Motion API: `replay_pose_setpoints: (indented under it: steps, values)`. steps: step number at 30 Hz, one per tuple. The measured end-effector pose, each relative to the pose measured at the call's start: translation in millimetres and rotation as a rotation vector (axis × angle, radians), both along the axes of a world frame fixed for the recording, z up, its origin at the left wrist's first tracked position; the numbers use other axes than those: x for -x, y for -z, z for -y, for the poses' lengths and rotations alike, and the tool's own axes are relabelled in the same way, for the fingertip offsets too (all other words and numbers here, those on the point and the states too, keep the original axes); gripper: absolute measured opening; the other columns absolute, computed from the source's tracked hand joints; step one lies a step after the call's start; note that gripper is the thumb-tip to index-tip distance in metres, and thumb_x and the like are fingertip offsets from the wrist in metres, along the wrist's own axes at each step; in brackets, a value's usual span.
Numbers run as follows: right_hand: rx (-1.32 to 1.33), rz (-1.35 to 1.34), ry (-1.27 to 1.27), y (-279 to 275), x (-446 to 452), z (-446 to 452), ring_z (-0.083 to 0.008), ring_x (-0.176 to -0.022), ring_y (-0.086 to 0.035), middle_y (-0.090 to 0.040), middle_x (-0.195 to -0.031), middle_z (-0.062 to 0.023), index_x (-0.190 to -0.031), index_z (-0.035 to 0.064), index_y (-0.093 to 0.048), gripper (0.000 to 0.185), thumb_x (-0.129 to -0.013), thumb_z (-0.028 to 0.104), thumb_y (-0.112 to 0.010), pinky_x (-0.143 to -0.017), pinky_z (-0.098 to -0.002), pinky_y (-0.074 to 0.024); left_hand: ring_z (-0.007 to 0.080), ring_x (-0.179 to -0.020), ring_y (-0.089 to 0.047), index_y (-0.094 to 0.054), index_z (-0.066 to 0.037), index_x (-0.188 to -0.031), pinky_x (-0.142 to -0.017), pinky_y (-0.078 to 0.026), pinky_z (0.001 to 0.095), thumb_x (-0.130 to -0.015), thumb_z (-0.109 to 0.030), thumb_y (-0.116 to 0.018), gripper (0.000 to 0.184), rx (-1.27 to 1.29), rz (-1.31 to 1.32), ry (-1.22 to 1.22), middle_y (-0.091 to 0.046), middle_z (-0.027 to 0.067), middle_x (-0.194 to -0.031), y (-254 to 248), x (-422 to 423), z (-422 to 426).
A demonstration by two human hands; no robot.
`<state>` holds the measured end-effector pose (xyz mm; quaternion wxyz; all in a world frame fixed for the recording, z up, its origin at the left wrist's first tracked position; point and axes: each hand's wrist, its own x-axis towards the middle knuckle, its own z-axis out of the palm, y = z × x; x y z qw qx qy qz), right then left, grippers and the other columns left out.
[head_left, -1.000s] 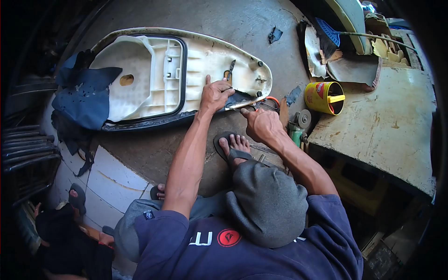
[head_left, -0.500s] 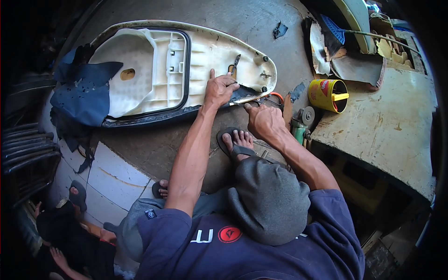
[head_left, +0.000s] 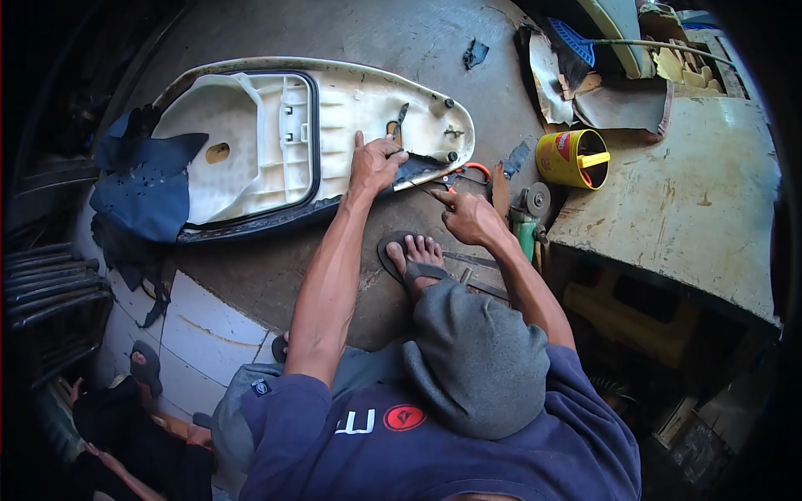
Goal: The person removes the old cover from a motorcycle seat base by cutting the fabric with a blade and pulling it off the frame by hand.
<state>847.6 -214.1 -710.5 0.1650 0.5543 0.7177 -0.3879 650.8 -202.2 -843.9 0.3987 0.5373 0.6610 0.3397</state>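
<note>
A long cream-white seat base lies underside up on the floor, with dark cover material along its near edge. My left hand rests on the base near its narrow end, fingers closed at the dark material; what they pinch is too small to make out. Just right of the near edge is my right hand, its index finger pointing toward the base and the other fingers curled. Orange-handled scissors lie beyond it at the base's edge. Whether my right hand grips anything is hidden.
A yellow can and a green angle grinder stand to the right, beside a worn board. Blue material hangs over the base's wide end. Another person is at the lower left.
My right hand has drawn slightly away from the base's edge, and its index finger is more extended. My left hand stays on the base. The whole view has shifted a little.
</note>
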Motion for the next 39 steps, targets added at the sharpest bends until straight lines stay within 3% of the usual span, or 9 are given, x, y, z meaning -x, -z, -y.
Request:
replay_pose_setpoints:
  steps: [5, 11, 15, 17, 19, 23, 28, 32, 39]
  values:
    - [-0.542, -0.28, 0.529, 35.9, -39.3, -35.9, -0.0445, -0.105, -0.067, -0.068, -0.107, -0.0313, -0.138, 0.0065, -0.057, 0.06, -0.088, 0.04, -0.065, -0.091, -0.0482, -0.0517, 0.0288, -0.108, -0.064, -0.072, -0.008, -0.103, -0.112, -0.027, 0.0587, -0.087, -0.036, -0.07, 0.033, -0.064, -0.46, 0.236, -0.07, 0.0139, -0.103, -38.6, -16.2, -5.7]
    - [-0.545, -0.132, 0.461, 87.1, 20.9, -68.3, -0.0514, -0.094, -0.066, -0.068, -0.1, -0.0331, -0.135, 0.0057, -0.052, 0.047, -0.095, 0.029, -0.06, -0.083, -0.0574, -0.0506, 0.0363, -0.082, -0.07, -0.074, -0.006, -0.086, -0.082, -0.052, 0.0479, -0.084, -0.038, -0.071, 0.033, 0.007, -0.577, 0.412, -0.072, 0.0165, -0.083, -23.3, -39.6, -18.3]
    - [-0.56, -0.186, 0.398, 96.0, 11.3, -74.2, -0.0524, -0.085, -0.066, -0.067, -0.092, -0.0327, -0.134, 0.0063, -0.048, 0.042, -0.096, 0.023, -0.055, -0.076, -0.0605, -0.0497, 0.0374, -0.076, -0.07, -0.073, -0.001, -0.087, -0.071, -0.055, 0.0461, -0.088, -0.033, -0.067, 0.032, 0.01, -0.262, 0.206, -0.073, 0.0172, -0.082, -16.1, -31.2, -6.5]
    - [-0.606, -0.243, 0.407, 98.3, 10.2, -67.2, -0.0519, -0.082, -0.066, -0.067, -0.089, -0.0321, -0.136, 0.007, -0.045, 0.042, -0.097, 0.018, -0.053, -0.073, -0.06, -0.0501, 0.0301, -0.073, -0.07, -0.071, 0.0, -0.1, -0.068, -0.055, 0.0432, -0.092, -0.031, -0.064, 0.033, -0.101, 1.065, -0.812, -0.073, 0.0109, -0.089, 9.9, -20.8, 0.5]
    - [-0.64, -0.234, 0.383, 94.0, 16.5, -74.0, -0.0513, -0.081, -0.066, -0.067, -0.087, -0.0314, -0.138, 0.0077, -0.043, 0.044, -0.096, 0.016, -0.053, -0.073, -0.0601, -0.05, 0.0147, -0.075, -0.062, -0.068, 0.0, -0.104, -0.061, -0.05, 0.0296, -0.094, -0.024, -0.061, 0.027, -0.202, 1.234, -0.942, -0.068, 0.0044, -0.096, -34.0, -15.3, 6.6]
    - [-0.598, -0.136, 0.394, 91.5, 24.2, -74.3, -0.0487, -0.087, -0.067, -0.068, -0.098, -0.0289, -0.144, 0.0096, -0.04, 0.052, -0.094, 0.015, -0.054, -0.076, -0.0561, -0.0512, 0.0098, -0.072, -0.055, -0.065, -0.002, -0.119, -0.058, -0.044, 0.0245, -0.095, -0.029, -0.062, 0.036, -0.095, 1.56, -0.71, -0.066, 0.0024, -0.096, -8.5, 0.3, 22.7]
    - [-0.813, -0.181, 0.474, 119.0, 27.8, -76.3, -0.0418, -0.104, -0.061, -0.06, -0.112, -0.0241, -0.141, 0.0062, -0.047, 0.048, -0.095, 0.018, -0.055, -0.086, -0.0502, -0.0489, 0.0078, -0.075, -0.058, -0.063, -0.002, -0.125, -0.064, -0.047, 0.0244, -0.103, -0.042, -0.056, 0.046, 0.005, 1.225, -0.626, -0.065, -0.0002, -0.094, -50.3, -23.7, 28.4]
    - [-0.812, -0.19, 0.535, 122.3, 34.0, -78.9, -0.0416, -0.103, -0.06, -0.059, -0.108, -0.0222, -0.133, 0.0036, -0.055, 0.041, -0.097, 0.023, -0.054, -0.087, -0.0503, -0.0475, 0.0019, -0.063, -0.05, -0.075, -0.003, -0.091, -0.056, -0.04, 0.0199, -0.099, -0.04, -0.064, 0.04, 0.075, 1.078, -0.625, -0.064, -0.0043, -0.076, -56.3, -30.2, 32.6]
    - [-0.735, -0.157, 0.512, 107.6, 43.1, -99.7, -0.0372, -0.112, -0.064, -0.066, -0.124, -0.0167, -0.132, 0.0099, -0.059, 0.037, -0.098, 0.026, -0.053, -0.093, -0.0481, -0.0495, 0.0058, -0.058, -0.049, -0.07, -0.005, -0.085, -0.051, -0.039, 0.0232, -0.097, -0.036, -0.066, 0.034, 0.063, 1.062, -0.814, -0.064, -0.0013, -0.075, -68.0, -35.9, 29.3]
